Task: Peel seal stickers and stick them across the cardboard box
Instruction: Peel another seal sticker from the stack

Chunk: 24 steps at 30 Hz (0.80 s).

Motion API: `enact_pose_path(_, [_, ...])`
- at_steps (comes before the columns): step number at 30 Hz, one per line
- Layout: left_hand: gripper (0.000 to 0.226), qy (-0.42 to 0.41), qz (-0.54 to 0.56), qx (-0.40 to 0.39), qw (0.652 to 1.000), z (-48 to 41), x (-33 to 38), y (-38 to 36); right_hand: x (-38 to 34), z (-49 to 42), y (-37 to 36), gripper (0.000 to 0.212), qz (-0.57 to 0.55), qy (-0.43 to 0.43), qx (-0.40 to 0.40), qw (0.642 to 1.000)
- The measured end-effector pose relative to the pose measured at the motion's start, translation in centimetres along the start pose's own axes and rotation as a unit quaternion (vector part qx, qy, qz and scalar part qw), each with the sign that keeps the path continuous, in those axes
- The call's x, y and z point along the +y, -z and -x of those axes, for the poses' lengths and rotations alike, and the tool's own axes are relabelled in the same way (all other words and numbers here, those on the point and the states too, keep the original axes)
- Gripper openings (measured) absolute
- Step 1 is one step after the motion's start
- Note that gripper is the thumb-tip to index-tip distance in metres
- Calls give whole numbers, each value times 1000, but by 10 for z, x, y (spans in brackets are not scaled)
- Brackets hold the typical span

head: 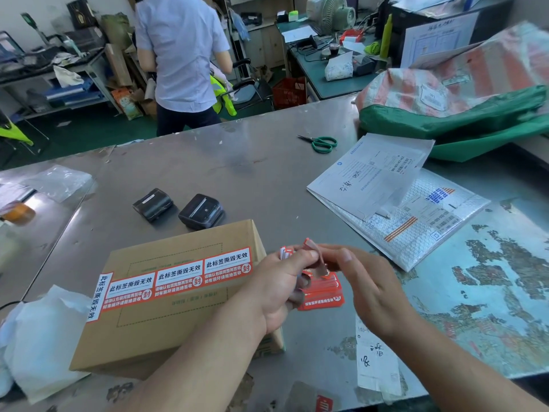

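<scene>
A cardboard box point(166, 307) lies flat on the steel table point(237, 173), left of and partly under the worker's forearm; four red-and-white seal stickers point(178, 278) already sit on its top, three in a row along the box's long axis and one turned crosswise at the left edge; the right end of that row ends just beside the left hand point(276, 289), the nearer of the two to the box; that hand's fingers are clamped on a stack of unpeeled seal stickers point(322, 292), thumb pressed on top; a half-lifted sticker point(312, 257) curls up between both hands; the right hand point(368, 281) has thumb and forefinger pinched together on its raised corner, remaining fingers loosely spread; the peeling looks unfinished, and the free sticker would probably travel leftward to the box; farther right lie a bubble mailer point(416, 233) and green-handled scissors point(322, 143).
</scene>
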State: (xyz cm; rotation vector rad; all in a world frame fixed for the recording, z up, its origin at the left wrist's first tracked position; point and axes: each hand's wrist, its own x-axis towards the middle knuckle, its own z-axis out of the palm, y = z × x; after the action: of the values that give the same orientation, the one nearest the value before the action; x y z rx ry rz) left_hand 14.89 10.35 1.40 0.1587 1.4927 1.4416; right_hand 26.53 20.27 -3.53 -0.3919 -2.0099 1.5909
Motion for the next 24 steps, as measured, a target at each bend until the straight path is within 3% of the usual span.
enact_pose_path(3, [17, -104, -82, 18, 991, 3, -4, -1, -4, -8, 0, 52, -241, -169, 19, 956])
enact_pose_path(6, [12, -161, -162, 25, 973, 1, -7, 2, -5, -13, 1, 59, -338, -249, 30, 907])
enact_pose_path(10, [23, -202, -264, 7, 943, 5, -7, 1, -5, -15, 5, 58, -366, -263, 26, 892])
enact_pose_path(14, [14, -224, -277, -5, 934, 13, -4, -3, -7, -12, 6, 44, -355, -257, -7, 899])
enact_pose_path(19, [21, -246, -318, 22, 915, 11, -9, 0, -2, -11, 4, 74, -359, -260, -38, 895])
enact_pose_path(24, [18, -246, -328, 19, 912, 11, -10, 3, 0, -12, 3, 63, -361, -262, -30, 894])
